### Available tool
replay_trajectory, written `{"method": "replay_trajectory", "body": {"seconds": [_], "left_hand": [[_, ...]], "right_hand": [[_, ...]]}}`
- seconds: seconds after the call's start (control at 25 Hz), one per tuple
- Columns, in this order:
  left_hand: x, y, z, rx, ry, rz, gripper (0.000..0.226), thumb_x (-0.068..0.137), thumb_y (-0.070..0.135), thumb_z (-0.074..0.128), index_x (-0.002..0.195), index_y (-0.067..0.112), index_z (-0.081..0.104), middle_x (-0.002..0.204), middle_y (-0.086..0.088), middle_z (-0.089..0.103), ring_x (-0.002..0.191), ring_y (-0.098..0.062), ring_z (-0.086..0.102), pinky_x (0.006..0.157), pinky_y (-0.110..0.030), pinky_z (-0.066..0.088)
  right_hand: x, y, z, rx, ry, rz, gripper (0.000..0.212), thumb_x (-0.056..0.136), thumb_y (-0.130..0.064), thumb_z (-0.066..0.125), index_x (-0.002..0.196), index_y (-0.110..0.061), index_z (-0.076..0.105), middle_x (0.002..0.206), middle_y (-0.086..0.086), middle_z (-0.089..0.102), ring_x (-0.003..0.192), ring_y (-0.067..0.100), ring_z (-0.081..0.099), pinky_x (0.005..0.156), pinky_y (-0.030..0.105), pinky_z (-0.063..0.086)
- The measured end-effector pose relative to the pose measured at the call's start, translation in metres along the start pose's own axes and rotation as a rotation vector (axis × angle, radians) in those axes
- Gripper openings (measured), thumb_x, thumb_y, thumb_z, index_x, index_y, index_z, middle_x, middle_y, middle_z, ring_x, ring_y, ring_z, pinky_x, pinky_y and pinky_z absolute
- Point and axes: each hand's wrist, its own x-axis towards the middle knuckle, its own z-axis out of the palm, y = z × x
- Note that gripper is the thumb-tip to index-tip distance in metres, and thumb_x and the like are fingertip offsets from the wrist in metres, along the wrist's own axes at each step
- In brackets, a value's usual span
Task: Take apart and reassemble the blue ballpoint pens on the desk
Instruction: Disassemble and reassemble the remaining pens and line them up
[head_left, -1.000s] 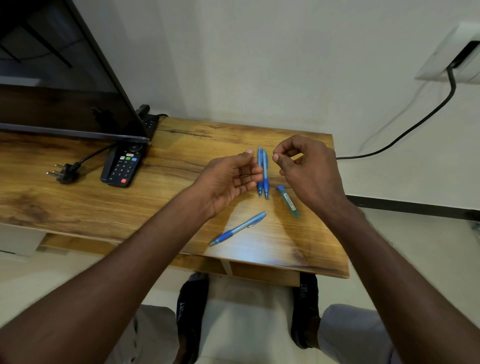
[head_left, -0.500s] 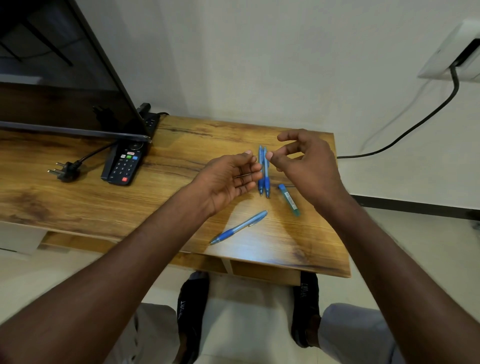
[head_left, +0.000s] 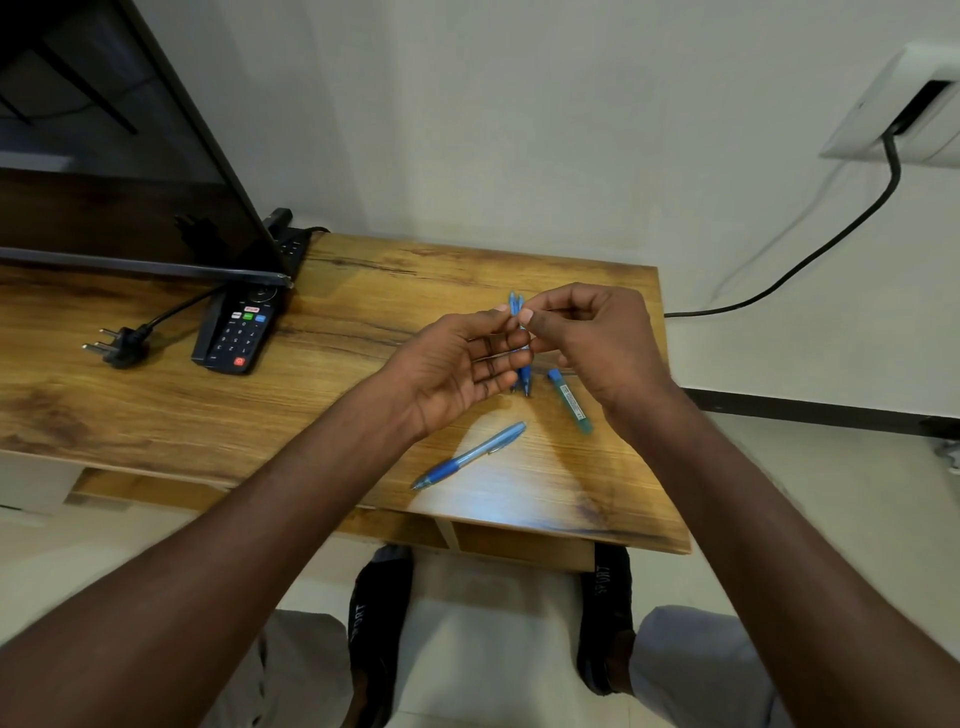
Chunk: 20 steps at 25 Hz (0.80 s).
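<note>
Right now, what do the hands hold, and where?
Cannot be told: fingertips of the right hand meet the thumb of the left hand; anything between is hidden.

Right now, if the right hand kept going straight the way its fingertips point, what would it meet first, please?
The right hand points left, toward the left hand. It would probably first meet that hand's fingertips, almost touching above the two pens; depth is unclear.
</note>
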Motion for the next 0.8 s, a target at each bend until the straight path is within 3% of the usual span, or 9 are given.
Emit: {"method": "replay_trajectory", "body": {"seconds": [0.12, 0.2, 0.32, 0.36, 0.44, 0.6, 0.8], "left_hand": [[-0.002, 0.002, 0.0, -0.004, -0.001, -0.002, 0.022, 0.102, 0.036, 0.063, 0.1, 0.017, 0.073, 0.098, -0.004, 0.077, 0.088, -0.018, 0.075, 0.08, -0.032, 0.057], [-0.004, 0.003, 0.001, 0.141, 0.071, 0.04, 0.027, 0.103, 0.038, 0.062, 0.103, 0.014, 0.073, 0.099, -0.008, 0.079, 0.083, -0.018, 0.075, 0.073, -0.031, 0.057], [-0.003, -0.003, -0.003, 0.869, 0.25, 0.29, 0.018, 0.101, 0.033, 0.068, 0.101, 0.015, 0.071, 0.093, -0.003, 0.079, 0.077, -0.013, 0.071, 0.063, -0.028, 0.052], [-0.003, -0.006, -0.004, 1.101, 0.262, 0.364, 0.016, 0.098, 0.035, 0.072, 0.097, 0.019, 0.07, 0.088, 0.002, 0.076, 0.076, -0.011, 0.069, 0.063, -0.029, 0.051], [-0.006, -0.011, -0.004, 1.334, 0.173, 0.355, 0.026, 0.087, 0.046, 0.082, 0.091, 0.025, 0.068, 0.085, 0.005, 0.073, 0.078, -0.011, 0.067, 0.065, -0.034, 0.053], [-0.009, -0.019, 0.0, 1.579, 0.089, 0.294, 0.039, 0.073, 0.049, 0.091, 0.09, 0.027, 0.064, 0.084, 0.007, 0.067, 0.078, -0.011, 0.061, 0.062, -0.031, 0.046], [-0.006, -0.016, -0.002, 1.484, 0.074, 0.263, 0.02, 0.079, 0.032, 0.09, 0.085, 0.022, 0.073, 0.081, 0.005, 0.073, 0.079, -0.01, 0.069, 0.071, -0.033, 0.057]], "right_hand": [[0.0, -0.003, -0.002, 0.061, 0.041, 0.027, 0.004, 0.093, -0.019, 0.08, 0.093, -0.015, 0.081, 0.087, 0.001, 0.081, 0.077, 0.015, 0.078, 0.059, 0.017, 0.053], [0.0, -0.006, -0.005, 0.14, 0.064, 0.08, 0.003, 0.093, -0.018, 0.08, 0.092, -0.015, 0.08, 0.087, 0.001, 0.081, 0.076, 0.015, 0.077, 0.06, 0.021, 0.055], [0.001, -0.008, -0.009, 0.189, 0.086, 0.146, 0.004, 0.094, -0.013, 0.077, 0.092, -0.016, 0.079, 0.087, 0.0, 0.08, 0.076, 0.014, 0.078, 0.061, 0.024, 0.055], [0.001, -0.008, -0.01, 0.188, 0.089, 0.155, 0.004, 0.094, -0.012, 0.077, 0.094, -0.015, 0.079, 0.088, 0.0, 0.08, 0.077, 0.015, 0.079, 0.061, 0.024, 0.055], [0.001, -0.008, -0.009, 0.183, 0.088, 0.167, 0.003, 0.095, -0.012, 0.076, 0.096, -0.013, 0.079, 0.089, 0.0, 0.081, 0.078, 0.016, 0.079, 0.062, 0.023, 0.056], [0.0, -0.01, -0.008, 0.165, 0.081, 0.188, 0.003, 0.095, -0.015, 0.077, 0.097, -0.014, 0.079, 0.091, 0.0, 0.082, 0.083, 0.018, 0.08, 0.067, 0.027, 0.058], [0.0, -0.011, -0.008, 0.183, 0.071, 0.217, 0.003, 0.095, -0.013, 0.077, 0.095, -0.016, 0.079, 0.092, -0.001, 0.082, 0.083, 0.016, 0.08, 0.067, 0.025, 0.058]]}}
